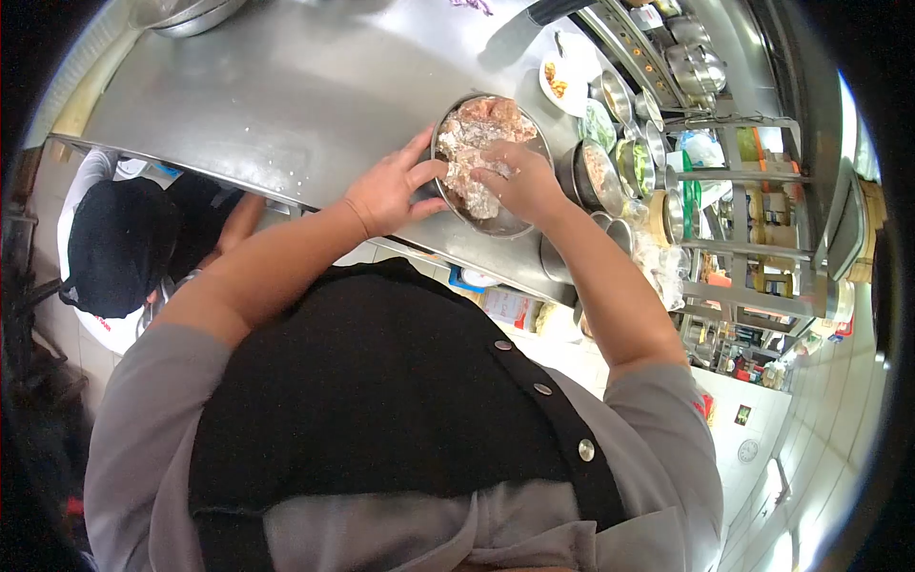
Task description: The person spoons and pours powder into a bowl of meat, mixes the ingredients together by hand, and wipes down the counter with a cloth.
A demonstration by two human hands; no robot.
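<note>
From my position in the room, the metal bowl (500, 227) served as the reference point. Nearest, on the operator's side of the bowl, was a black apron (381, 400) with round metal fasteners, worn over a grey garment. The left hand (393, 191) was located at the bowl's left side, thumb and fingers spread apart next to the rim; whether they clamped the rim, I could not tell. The right hand (519, 181) reached over the bowl's right side, its fingers bent down onto the pinkish pieces (477, 129) inside; whether the fingers were closed on a piece, I could not tell. The pieces were coated in white powder, lay within the bowl and rose toward its far rim. The bowl rested on a steel counter (257, 114), with white specks scattered to the bowl's left. Immediately right of the bowl stood a pan of pale contents (595, 164), followed by a container of green contents (629, 167). Beyond the bowl and to its right was a white plate (575, 100) bearing orange-red food. Well left of the bowl, a co-worker in a black cap (119, 246) was positioned beside the counter. Farther right of the bowl stood metal shelving (743, 248), loaded with containers.
</note>
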